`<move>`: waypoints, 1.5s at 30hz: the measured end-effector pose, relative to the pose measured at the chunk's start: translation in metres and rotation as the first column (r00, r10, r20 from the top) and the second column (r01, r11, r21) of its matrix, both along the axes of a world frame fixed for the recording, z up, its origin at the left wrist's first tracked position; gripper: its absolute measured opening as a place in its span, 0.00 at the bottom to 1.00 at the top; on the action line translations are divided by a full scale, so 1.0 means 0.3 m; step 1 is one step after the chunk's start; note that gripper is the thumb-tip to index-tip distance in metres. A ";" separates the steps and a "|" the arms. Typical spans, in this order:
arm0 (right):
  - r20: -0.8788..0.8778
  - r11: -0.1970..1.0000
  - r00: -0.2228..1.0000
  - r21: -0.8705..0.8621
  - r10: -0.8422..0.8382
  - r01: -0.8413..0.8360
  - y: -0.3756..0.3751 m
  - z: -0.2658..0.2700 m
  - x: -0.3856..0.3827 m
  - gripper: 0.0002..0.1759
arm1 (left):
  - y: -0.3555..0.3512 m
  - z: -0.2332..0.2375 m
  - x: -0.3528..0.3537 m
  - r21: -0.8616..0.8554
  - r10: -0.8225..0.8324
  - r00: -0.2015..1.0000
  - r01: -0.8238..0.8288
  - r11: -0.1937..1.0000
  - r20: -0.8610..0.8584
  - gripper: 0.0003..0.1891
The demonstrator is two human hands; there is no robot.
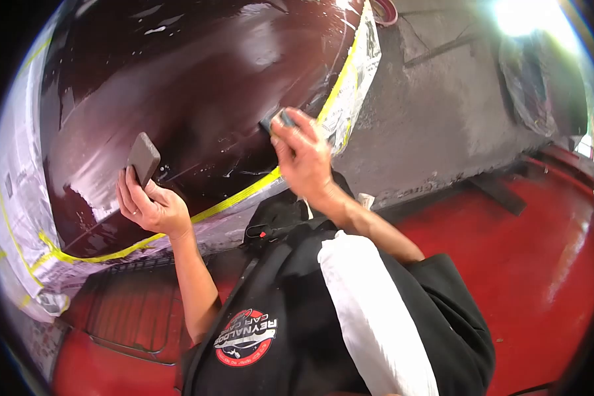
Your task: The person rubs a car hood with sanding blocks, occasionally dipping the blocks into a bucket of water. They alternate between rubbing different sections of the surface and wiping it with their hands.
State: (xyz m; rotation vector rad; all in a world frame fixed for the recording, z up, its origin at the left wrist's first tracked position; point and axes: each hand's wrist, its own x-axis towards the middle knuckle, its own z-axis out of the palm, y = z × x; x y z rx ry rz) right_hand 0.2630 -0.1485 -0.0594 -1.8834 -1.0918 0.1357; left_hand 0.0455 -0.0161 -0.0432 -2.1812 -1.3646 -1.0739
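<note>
A dark red, glossy car panel point(198, 86) with wet streaks fills the upper left, bordered by yellow tape point(237, 197). My left hand point(150, 206) grips the lower end of a flat grey block point(144, 158), held up over the panel. Near the panel's right edge, my right hand point(303, 148) is curled around a small dark pad point(268, 124), partly hidden by the fingers and slightly blurred. The pad appears to rest against the panel.
Masking sheet point(23, 158) covers the left side. A red-rimmed round object point(384, 11) lies at the top. Grey floor point(435, 112) spans the right, red floor point(501, 264) below. A metal rack point(129, 317) stands lower left; plastic sheeting point(528, 86) hangs upper right.
</note>
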 end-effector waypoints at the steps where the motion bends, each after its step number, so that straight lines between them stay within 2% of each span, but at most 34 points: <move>1: -0.050 1.000 0.999 0.013 -0.023 0.023 -0.002 -0.017 -0.014 0.16 | -0.008 0.005 -0.003 0.000 0.004 1.000 -0.004 1.000 -0.003 0.12; 3: 0.034 0.997 0.999 0.068 0.031 -0.034 0.015 -0.093 0.099 0.16 | -0.004 -0.001 -0.006 -0.001 -0.011 1.000 0.011 1.000 -0.001 0.13; 4: 0.002 0.985 0.989 0.091 -0.146 0.146 0.061 -0.130 0.168 0.16 | -0.004 0.001 -0.004 -0.013 -0.021 1.000 0.021 1.000 -0.001 0.14; 6: 0.026 0.986 0.989 0.092 -0.142 0.139 0.140 -0.155 0.347 0.16 | -0.011 0.006 -0.006 -0.017 -0.045 0.999 0.045 0.999 -0.015 0.14; 9: -0.006 0.979 0.980 0.039 -0.201 0.201 0.106 -0.136 0.258 0.16 | -0.013 0.004 -0.003 -0.034 -0.024 0.999 0.023 0.999 -0.028 0.15; 10: 0.122 0.990 0.984 0.064 -0.130 0.122 0.048 -0.140 0.161 0.19 | -0.011 0.004 0.000 -0.023 -0.021 1.000 0.020 1.000 -0.022 0.15; 11: 0.064 0.989 0.998 0.147 -0.008 -0.001 0.005 -0.105 0.059 0.22 | -0.009 0.003 -0.002 -0.017 -0.015 1.000 0.014 1.000 -0.023 0.15; 12: -0.026 0.995 1.000 0.096 -0.014 0.016 -0.027 -0.045 -0.028 0.24 | -0.010 0.001 -0.003 -0.031 -0.008 1.000 0.007 0.999 -0.020 0.15; 13: -0.038 0.997 0.999 0.076 0.011 -0.009 -0.036 -0.049 -0.018 0.24 | -0.009 0.001 -0.004 -0.027 -0.016 0.999 0.015 1.000 -0.030 0.15; 15: 0.035 0.983 0.994 0.151 -0.108 0.102 0.020 -0.129 0.110 0.21 | -0.007 0.000 -0.007 -0.041 -0.006 0.999 0.005 0.999 -0.031 0.15; 16: 0.046 0.974 0.974 0.072 -0.221 0.217 0.063 -0.152 0.208 0.18 | -0.006 -0.004 -0.007 -0.040 -0.009 0.999 0.007 0.999 -0.039 0.15; 17: -0.094 0.966 0.962 -0.008 -0.258 0.258 0.094 -0.128 0.296 0.18 | -0.008 -0.006 -0.008 -0.056 -0.003 0.999 0.001 0.998 -0.038 0.15; 19: -0.039 0.960 0.966 0.105 -0.255 0.258 0.098 -0.160 0.278 0.17 | -0.005 -0.001 -0.019 -0.065 -0.002 0.999 -0.001 0.998 -0.040 0.16; 21: -0.005 0.987 0.996 0.131 -0.094 0.094 0.004 -0.107 0.100 0.15 | -0.001 -0.003 -0.011 -0.014 -0.015 1.000 0.014 1.000 -0.023 0.15; 23: -0.067 0.989 0.996 0.130 -0.062 0.070 -0.028 -0.081 0.032 0.14 | -0.004 0.001 -0.017 -0.015 -0.025 0.999 0.025 1.000 -0.035 0.15; 25: 0.000 0.970 0.970 0.031 -0.243 0.243 0.012 -0.160 0.154 0.15 | -0.005 0.001 -0.010 -0.017 -0.014 0.999 0.014 1.000 -0.038 0.15; 27: -0.109 0.939 0.939 0.081 -0.326 0.335 0.069 -0.148 0.279 0.17 | -0.017 0.004 -0.015 -0.030 -0.007 0.999 0.006 1.000 -0.042 0.15; 29: -0.143 0.965 0.957 0.036 -0.253 0.261 0.004 -0.103 0.172 0.18 | -0.003 0.006 0.001 -0.032 -0.014 0.999 0.013 0.999 -0.030 0.15; 30: -0.087 0.978 0.987 0.151 -0.134 0.146 -0.033 -0.144 0.066 0.19 | -0.003 0.006 0.001 -0.025 -0.015 0.999 0.014 1.000 -0.030 0.15; 31: -0.107 0.974 0.988 0.188 -0.109 0.128 -0.058 -0.093 -0.043 0.19 | -0.005 0.006 -0.004 -0.022 -0.016 0.999 0.015 1.000 -0.037 0.15; 33: -0.070 0.977 0.994 0.191 -0.087 0.099 -0.058 -0.100 -0.003 0.16 | -0.008 0.010 -0.003 -0.022 -0.020 0.999 0.019 1.000 -0.046 0.15; 35: -0.191 0.950 0.934 0.016 -0.302 0.310 0.019 -0.121 0.167 0.12 | -0.012 0.007 0.001 -0.020 -0.016 0.999 0.015 1.000 -0.046 0.15; 36: -0.120 0.927 0.924 0.057 -0.362 0.371 0.064 -0.142 0.264 0.11 | -0.014 0.006 0.002 -0.024 -0.014 0.999 0.013 1.000 -0.043 0.15; 37: -0.236 0.926 0.906 0.056 -0.352 0.374 0.072 -0.141 0.272 0.10 | -0.012 0.012 -0.002 -0.027 -0.018 0.999 0.017 0.999 -0.045 0.15; 39: -0.123 0.975 0.970 0.038 -0.211 0.217 0.009 -0.142 0.107 0.12 | -0.005 0.003 -0.005 -0.031 -0.022 0.999 0.021 0.999 -0.026 0.16; 40: -0.051 0.979 0.993 0.170 -0.106 0.113 -0.018 -0.107 0.012 0.16 | -0.007 -0.002 -0.011 -0.047 -0.017 1.000 0.016 0.999 -0.021 0.18; 41: -0.109 0.990 0.994 0.138 -0.023 0.038 -0.050 -0.069 -0.053 0.19 | -0.006 -0.002 -0.017 -0.047 -0.021 0.999 0.020 0.999 -0.032 0.18; 43: -0.053 0.983 0.993 0.143 -0.110 0.116 -0.007 -0.101 0.061 0.17 | -0.004 -0.007 -0.017 -0.057 -0.028 0.999 0.027 0.998 -0.026 0.18; 44: 0.006 0.972 0.972 -0.008 -0.236 0.236 0.036 -0.115 0.153 0.14 | -0.009 -0.011 -0.017 -0.057 -0.030 0.999 0.028 0.998 -0.030 0.18; 45: -0.075 0.942 0.943 0.068 -0.323 0.328 0.085 -0.144 0.247 0.12 | -0.009 -0.012 -0.013 -0.052 -0.022 0.999 0.021 0.998 -0.027 0.18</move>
